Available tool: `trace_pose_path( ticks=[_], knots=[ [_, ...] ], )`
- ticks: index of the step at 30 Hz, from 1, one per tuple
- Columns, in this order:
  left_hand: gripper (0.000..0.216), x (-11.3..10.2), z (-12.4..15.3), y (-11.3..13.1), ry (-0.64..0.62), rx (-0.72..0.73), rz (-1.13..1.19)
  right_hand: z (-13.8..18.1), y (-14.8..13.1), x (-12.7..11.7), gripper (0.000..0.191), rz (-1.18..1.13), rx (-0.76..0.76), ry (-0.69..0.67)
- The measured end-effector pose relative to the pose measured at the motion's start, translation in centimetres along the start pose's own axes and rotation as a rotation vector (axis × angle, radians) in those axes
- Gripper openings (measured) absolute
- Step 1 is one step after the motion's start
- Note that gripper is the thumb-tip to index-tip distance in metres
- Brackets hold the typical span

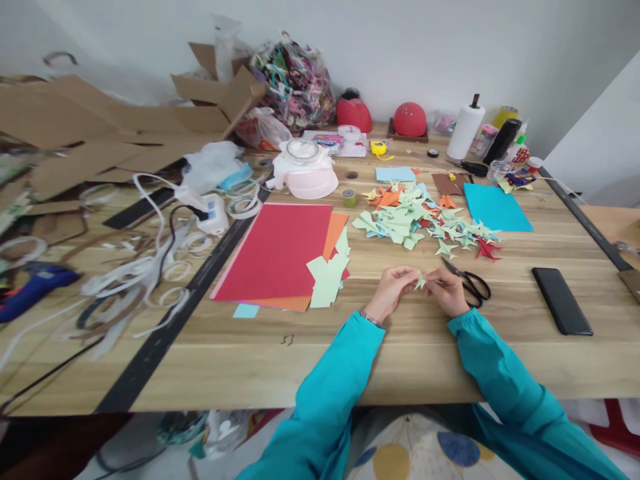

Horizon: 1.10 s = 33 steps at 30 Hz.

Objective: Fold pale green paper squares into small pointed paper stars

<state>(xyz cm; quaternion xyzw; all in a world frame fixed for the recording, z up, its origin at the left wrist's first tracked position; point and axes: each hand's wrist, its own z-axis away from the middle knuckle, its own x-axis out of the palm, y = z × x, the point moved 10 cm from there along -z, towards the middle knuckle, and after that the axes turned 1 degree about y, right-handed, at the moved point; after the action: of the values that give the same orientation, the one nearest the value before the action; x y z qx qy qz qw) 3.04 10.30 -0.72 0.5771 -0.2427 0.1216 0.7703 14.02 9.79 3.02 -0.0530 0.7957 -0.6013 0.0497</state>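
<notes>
My left hand (391, 291) and my right hand (451, 292) meet over the wooden table (400, 353), both pinching a small pale green folded paper piece (421, 282) between their fingertips. Both arms wear teal sleeves. Black scissors (469, 283) lie just right of my right hand. A heap of folded paper shapes (420, 220) in green, orange, red and blue lies beyond my hands. Pale green paper squares (327, 277) rest left of my left hand, overlapping red paper sheets (277, 250) stacked on orange ones.
A black phone (561, 301) lies at the right. A blue sheet (496, 207) sits beyond it. Tape rolls, cables and cardboard (100, 127) crowd the left. A white bowl (305, 170), red domes, a paper towel roll (465, 130) and bottles stand at the back.
</notes>
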Motion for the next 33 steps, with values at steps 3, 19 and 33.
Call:
trace_pose_path(
  ticks=[3,19,33],
  knots=[
    [0.027,-0.3,-0.1,0.6,0.03,0.072,-0.13,0.0,-0.3,0.3,0.007,0.091,-0.032,-0.029],
    [0.029,-0.4,0.2,1.4,0.009,0.147,-0.302,0.3,-0.7,0.2,0.012,0.222,-0.054,-0.006],
    [0.025,-1.0,0.3,1.5,0.058,0.127,-0.278,0.1,-0.4,0.1,0.019,0.038,0.065,0.013]
  ],
)
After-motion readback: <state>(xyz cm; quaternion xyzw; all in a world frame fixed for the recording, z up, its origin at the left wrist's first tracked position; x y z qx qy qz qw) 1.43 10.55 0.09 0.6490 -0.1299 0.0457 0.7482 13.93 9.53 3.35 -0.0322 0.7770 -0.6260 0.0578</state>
